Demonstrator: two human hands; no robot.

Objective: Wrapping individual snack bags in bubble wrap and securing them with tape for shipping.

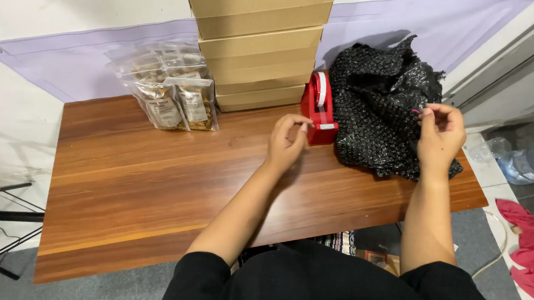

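Observation:
My left hand (288, 143) is at the front of a red tape dispenser (319, 109) with a white roll, thumb and fingers pinched at its cutter end on the tape strip. My right hand (440, 133) pinches the edge of a crumpled heap of black bubble wrap (382, 103) that lies on the right part of the brown wooden table (149, 191). The dispenser stands between the two hands, just left of the bubble wrap.
A stack of flat cardboard boxes (261, 48) rises at the table's back, behind the dispenser. Clear pouches of snacks (171, 88) stand to its left. A plastic water bottle (528, 162) and pink cloth (532, 246) lie on the floor at right.

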